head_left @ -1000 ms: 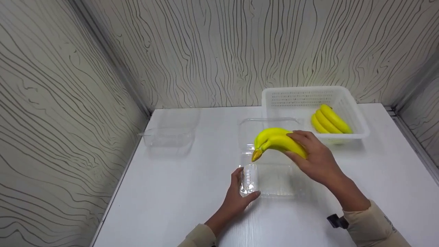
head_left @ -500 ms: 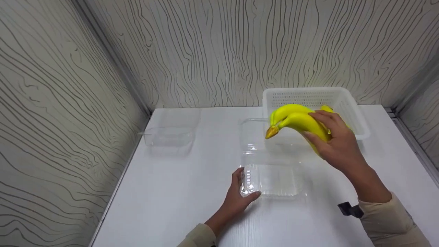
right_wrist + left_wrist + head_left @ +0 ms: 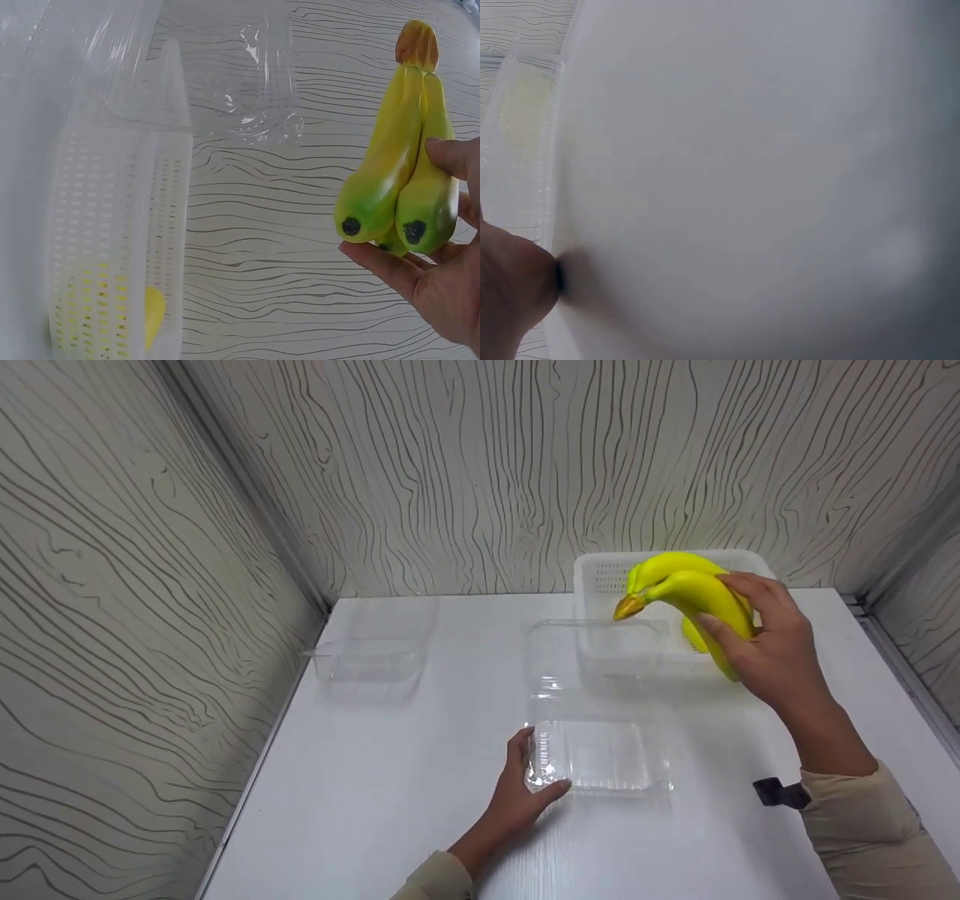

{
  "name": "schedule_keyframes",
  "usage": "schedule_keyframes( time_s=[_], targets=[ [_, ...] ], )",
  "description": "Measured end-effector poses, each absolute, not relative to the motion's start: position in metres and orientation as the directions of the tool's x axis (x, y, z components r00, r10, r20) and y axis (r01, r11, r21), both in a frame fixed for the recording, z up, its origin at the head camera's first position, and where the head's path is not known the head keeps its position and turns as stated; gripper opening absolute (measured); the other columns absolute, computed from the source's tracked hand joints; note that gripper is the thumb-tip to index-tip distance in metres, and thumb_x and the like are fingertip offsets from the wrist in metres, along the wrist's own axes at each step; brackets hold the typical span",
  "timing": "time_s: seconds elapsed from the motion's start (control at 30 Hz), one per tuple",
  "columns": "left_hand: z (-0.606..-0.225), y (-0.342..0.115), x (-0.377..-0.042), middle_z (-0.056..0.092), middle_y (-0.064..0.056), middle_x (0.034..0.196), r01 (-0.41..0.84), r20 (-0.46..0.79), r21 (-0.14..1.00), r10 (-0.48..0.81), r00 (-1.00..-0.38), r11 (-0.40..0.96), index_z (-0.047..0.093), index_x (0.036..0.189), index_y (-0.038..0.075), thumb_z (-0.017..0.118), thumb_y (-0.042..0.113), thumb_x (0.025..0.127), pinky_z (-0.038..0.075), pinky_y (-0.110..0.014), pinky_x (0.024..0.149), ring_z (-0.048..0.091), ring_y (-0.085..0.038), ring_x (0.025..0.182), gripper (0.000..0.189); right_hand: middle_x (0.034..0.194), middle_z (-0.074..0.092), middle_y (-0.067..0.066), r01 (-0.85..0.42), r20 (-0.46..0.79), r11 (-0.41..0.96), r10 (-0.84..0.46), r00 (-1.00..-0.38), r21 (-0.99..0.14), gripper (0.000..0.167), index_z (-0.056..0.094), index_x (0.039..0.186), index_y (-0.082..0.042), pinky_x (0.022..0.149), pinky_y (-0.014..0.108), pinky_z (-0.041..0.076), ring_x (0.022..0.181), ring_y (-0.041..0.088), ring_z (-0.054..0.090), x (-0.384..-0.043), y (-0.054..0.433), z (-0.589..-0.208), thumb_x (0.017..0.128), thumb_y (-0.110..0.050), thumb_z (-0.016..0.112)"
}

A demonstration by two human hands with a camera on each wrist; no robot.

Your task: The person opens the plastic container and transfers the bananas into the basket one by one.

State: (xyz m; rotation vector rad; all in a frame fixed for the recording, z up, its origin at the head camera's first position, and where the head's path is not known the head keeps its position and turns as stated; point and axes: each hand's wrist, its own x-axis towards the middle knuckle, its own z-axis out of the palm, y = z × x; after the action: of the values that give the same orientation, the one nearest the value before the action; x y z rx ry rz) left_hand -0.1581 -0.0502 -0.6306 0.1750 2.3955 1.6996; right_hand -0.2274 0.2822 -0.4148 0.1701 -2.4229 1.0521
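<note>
My right hand (image 3: pixel 780 645) grips a bunch of yellow bananas (image 3: pixel 694 585) over the white perforated basket (image 3: pixel 587 589), stem end pointing left. In the right wrist view, the thumb and fingers clasp the bunch (image 3: pixel 390 161) near its green, dark-tipped ends. A second bunch (image 3: pixel 694 636) lies inside the basket, mostly covered by the held one. At the front, my left hand (image 3: pixel 517 791) holds the left end of a clear plastic clamshell box (image 3: pixel 607 754), thumb at the near corner and fingers at the far side. Its lid (image 3: pixel 547 652) is folded back toward the basket.
Another clear clamshell box (image 3: pixel 367 660) stands with its lid up at the table's left side. Patterned panels (image 3: pixel 465 472) enclose the white table (image 3: pixel 360 810) at the back and sides. The open lid overlaps the basket's front left in the head view.
My right hand has carried the banana bunch away from above the clamshell box, back and to the right, over the basket. My left hand stays on the box.
</note>
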Motion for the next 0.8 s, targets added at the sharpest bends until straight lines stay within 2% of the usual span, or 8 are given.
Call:
schedule_keyframes(
  time_s=[0.07,0.2,0.27,0.33,0.43,0.6,0.8],
  targets=[
    [-0.63,-0.05,-0.158,0.021,-0.012,0.18,-0.025,-0.103,0.941,0.216,-0.971,0.338,0.015,0.168,0.028,0.079,0.052,0.089,0.026,-0.058,0.134,0.023,-0.034,0.168,0.104,0.152,0.057,0.008,-0.284,0.476,0.694,0.095,-0.874,-0.661,0.052,0.063,0.148,-0.024,0.094,0.006,0.039,0.132,0.029,0.054,-0.231,0.285,-0.416,0.099,-0.022,0.078],
    [-0.63,-0.051,-0.157,0.023,-0.011,0.18,-0.019,-0.097,0.941,0.218,-0.971,0.338,0.015,0.169,0.026,0.079,0.051,0.089,0.027,-0.059,0.133,0.025,-0.034,0.167,0.105,0.153,0.055,0.008,-0.241,0.436,0.678,0.13,-0.89,-0.695,0.052,0.061,0.15,-0.024,0.112,0.036,0.047,0.137,0.03,0.052,-0.241,0.288,-0.419,0.101,-0.027,0.076],
    [-0.63,-0.051,-0.157,0.026,-0.011,0.179,-0.011,-0.087,0.943,0.213,-0.973,0.333,0.016,0.168,0.025,0.08,0.051,0.089,0.029,-0.059,0.133,0.027,-0.033,0.167,0.105,0.154,0.054,0.009,-0.219,0.415,0.67,0.146,-0.898,-0.709,0.052,0.059,0.152,-0.022,0.116,0.052,0.047,0.138,0.031,0.051,-0.247,0.29,-0.422,0.102,-0.032,0.073],
    [-0.631,-0.051,-0.158,0.027,-0.01,0.178,-0.007,-0.081,0.944,0.211,-0.974,0.331,0.017,0.168,0.025,0.08,0.051,0.088,0.029,-0.059,0.132,0.028,-0.033,0.166,0.105,0.154,0.053,0.009,-0.193,0.393,0.663,0.167,-0.904,-0.724,0.054,0.058,0.153,-0.02,0.119,0.059,0.045,0.139,0.031,0.05,-0.255,0.292,-0.425,0.103,-0.037,0.071],
    [-0.631,-0.051,-0.158,0.027,-0.01,0.178,-0.004,-0.077,0.945,0.211,-0.974,0.328,0.017,0.168,0.025,0.08,0.051,0.088,0.029,-0.06,0.132,0.027,-0.034,0.166,0.104,0.156,0.051,0.01,-0.141,0.341,0.646,0.194,-0.92,-0.75,0.061,0.053,0.156,-0.019,0.121,0.062,0.044,0.141,0.032,0.049,-0.266,0.296,-0.43,0.103,-0.044,0.069],
    [-0.63,-0.051,-0.158,0.025,-0.012,0.179,-0.007,-0.078,0.945,0.203,-0.976,0.326,0.017,0.168,0.026,0.08,0.051,0.089,0.028,-0.06,0.132,0.026,-0.035,0.167,0.104,0.165,0.044,0.011,-0.023,0.181,0.571,0.223,-0.958,-0.821,0.074,0.042,0.164,-0.024,0.121,0.065,0.044,0.152,0.038,0.044,-0.285,0.299,-0.437,0.102,-0.057,0.065],
    [-0.632,-0.05,-0.159,0.026,-0.013,0.179,-0.006,-0.077,0.94,0.194,-0.978,0.34,0.017,0.167,0.027,0.081,0.049,0.09,0.028,-0.062,0.132,0.026,-0.037,0.166,0.102,0.171,0.037,0.009,0.047,0.087,0.509,0.235,-0.968,-0.859,0.077,0.038,0.166,-0.025,0.122,0.062,0.045,0.156,0.038,0.041,-0.305,0.296,-0.446,0.102,-0.059,0.063]
  ],
)
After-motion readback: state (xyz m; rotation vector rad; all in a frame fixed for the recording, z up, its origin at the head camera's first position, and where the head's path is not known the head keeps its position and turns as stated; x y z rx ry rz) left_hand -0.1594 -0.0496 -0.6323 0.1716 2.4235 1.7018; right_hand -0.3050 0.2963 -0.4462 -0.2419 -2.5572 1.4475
